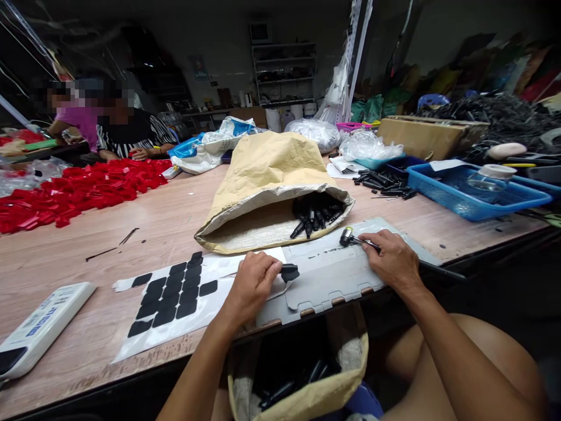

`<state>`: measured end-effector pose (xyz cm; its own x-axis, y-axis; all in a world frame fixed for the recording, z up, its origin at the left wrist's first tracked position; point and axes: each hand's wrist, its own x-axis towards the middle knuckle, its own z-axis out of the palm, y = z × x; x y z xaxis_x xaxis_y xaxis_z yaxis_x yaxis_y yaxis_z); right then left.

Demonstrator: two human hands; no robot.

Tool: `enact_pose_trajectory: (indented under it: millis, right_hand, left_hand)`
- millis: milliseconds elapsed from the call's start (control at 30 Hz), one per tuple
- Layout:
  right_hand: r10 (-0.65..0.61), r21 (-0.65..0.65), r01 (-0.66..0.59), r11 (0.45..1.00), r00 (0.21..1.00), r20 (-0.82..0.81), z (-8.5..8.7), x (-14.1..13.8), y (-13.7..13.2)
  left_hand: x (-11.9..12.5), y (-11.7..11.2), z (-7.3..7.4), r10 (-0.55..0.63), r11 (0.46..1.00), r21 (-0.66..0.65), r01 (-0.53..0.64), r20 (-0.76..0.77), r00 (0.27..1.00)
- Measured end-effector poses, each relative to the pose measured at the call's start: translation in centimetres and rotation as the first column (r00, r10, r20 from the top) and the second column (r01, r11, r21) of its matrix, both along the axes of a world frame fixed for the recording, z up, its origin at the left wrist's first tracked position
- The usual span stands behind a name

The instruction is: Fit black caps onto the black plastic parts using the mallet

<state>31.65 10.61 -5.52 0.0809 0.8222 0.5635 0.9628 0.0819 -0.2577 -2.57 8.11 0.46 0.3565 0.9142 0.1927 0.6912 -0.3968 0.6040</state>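
My right hand point(392, 260) is closed round a small mallet point(346, 236), which has a black and yellow head and a long dark handle reaching past my wrist. The mallet's head rests on or just above a grey board point(324, 286) at the table edge. Over the board's left end, my left hand point(254, 283) pinches a short black tube point(288, 268). A dark flap hangs under the tube, perhaps a black sticker. Left of that hand lies a white sheet point(193, 334) bearing rows of rounded black stickers point(173, 290).
An open paper sack point(272, 164) holding black tubes lies behind the board; another sack point(307, 400) sits below the table edge. A blue tray point(482, 202) stands right, a white device point(46, 327) left. Beyond red pieces point(87, 190), people sit at far left.
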Motion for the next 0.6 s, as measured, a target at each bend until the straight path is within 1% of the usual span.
enact_pose_trajectory:
  millis: [33,67,100,133,167,200,233,267,300,367,400,433,467,500,533,600]
  right_hand:
    - [-0.003,-0.001,0.003,1.000,1.000,0.002,0.0,0.0,0.0]
    - [-0.007,-0.002,0.007,1.000,1.000,0.004,0.0,0.0,0.0]
    - [-0.009,-0.005,0.009,1.000,1.000,0.005,-0.1,0.0,0.0]
    - [-0.013,-0.007,0.013,1.000,1.000,0.005,-0.1,0.0,0.0]
    - [-0.017,-0.010,0.017,1.000,1.000,0.004,-0.1,0.0,0.0]
    - [-0.021,-0.013,0.021,1.000,1.000,0.004,-0.1,0.0,0.0]
    - [-0.025,-0.014,0.026,1.000,1.000,0.004,-0.1,-0.1,0.0]
    - [-0.028,-0.014,0.028,1.000,1.000,0.003,-0.1,-0.1,-0.1]
    - [-0.029,-0.011,0.029,1.000,1.000,0.002,-0.1,-0.1,-0.1]
    - [-0.028,-0.003,0.028,1.000,1.000,-0.001,0.0,-0.2,-0.2]
    - [-0.027,0.001,0.027,1.000,1.000,-0.001,0.0,-0.3,-0.2]
    - [-0.028,0.004,0.028,1.000,1.000,0.000,0.0,-0.3,-0.2]
    - [-0.029,0.006,0.029,1.000,1.000,0.003,0.0,-0.3,-0.2]
    - [-0.032,0.009,0.032,0.999,0.999,0.007,-0.1,-0.4,-0.2]
    - [-0.034,0.011,0.034,0.999,0.999,0.011,-0.1,-0.4,-0.2]
    - [-0.040,0.015,0.040,0.999,0.999,0.016,-0.2,-0.4,-0.2]
  left_hand:
    - [0.3,-1.5,0.8,-0.017,1.000,0.011,0.017,0.021,1.000]
    - [0.6,-3.2,1.3,-0.051,0.999,-0.014,0.052,0.056,0.997]
    - [0.9,-4.9,1.6,-0.094,0.992,-0.070,0.101,0.093,0.991]
    - [1.3,-6.5,1.5,-0.146,0.977,-0.141,0.161,0.114,0.983]
    - [1.6,-7.9,0.9,-0.191,0.955,-0.207,0.212,0.116,0.975]
    - [1.9,-9.0,-0.1,-0.224,0.933,-0.268,0.241,0.092,0.970]
    - [2.0,-10.0,-1.6,-0.235,0.919,-0.313,0.238,0.047,0.971]
    - [2.1,-10.7,-3.3,-0.214,0.916,-0.351,0.193,-0.022,0.977]
    - [2.0,-11.2,-5.2,-0.186,0.916,-0.380,0.131,-0.112,0.976]
    - [1.6,-11.8,-8.7,-0.085,0.919,-0.391,-0.042,-0.303,0.949]
    - [1.2,-12.0,-9.9,-0.040,0.918,-0.379,-0.117,-0.383,0.923]
    - [1.0,-12.2,-10.5,-0.013,0.914,-0.369,-0.167,-0.441,0.898]
    - [0.8,-12.3,-10.6,-0.011,0.912,-0.367,-0.186,-0.473,0.881]
    - [0.7,-12.4,-10.0,-0.030,0.912,-0.372,-0.172,-0.479,0.877]
    - [0.8,-12.3,-8.9,-0.072,0.913,-0.388,-0.125,-0.455,0.888]
    - [1.5,-11.4,-5.5,-0.161,0.913,-0.409,0.006,-0.346,0.925]
